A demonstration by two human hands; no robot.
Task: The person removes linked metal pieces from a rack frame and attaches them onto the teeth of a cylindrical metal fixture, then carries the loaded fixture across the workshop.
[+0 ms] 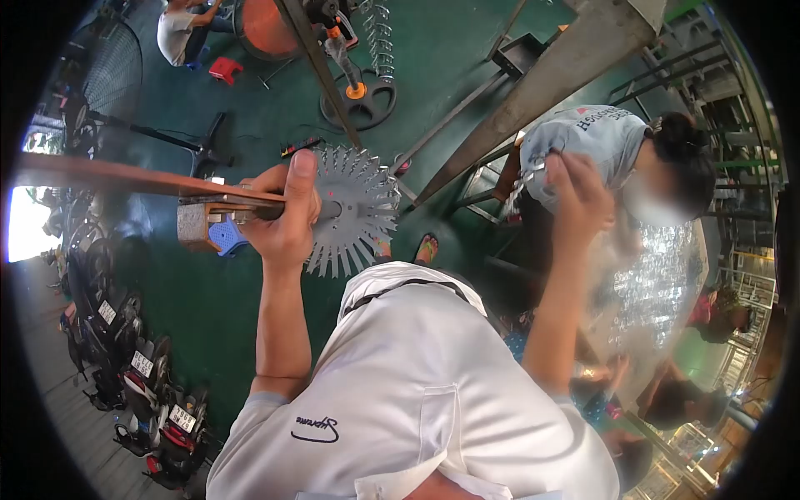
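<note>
Left hand curled at end of reddish-brown flat bar, grip unclear; grey toothed metal disc just beside; right hand, farther off, pinches slanted, twisted silver strip

Head view, facing forward-down over near shirt.

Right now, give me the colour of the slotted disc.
The disc is grey, clearest in the head view.

From my remote post I see a white short-sleeved shirt with an open collar, dark script lettering on its left chest, pale bluish sleeve edges, a dark waistband and bright-strapped sandals.
</note>
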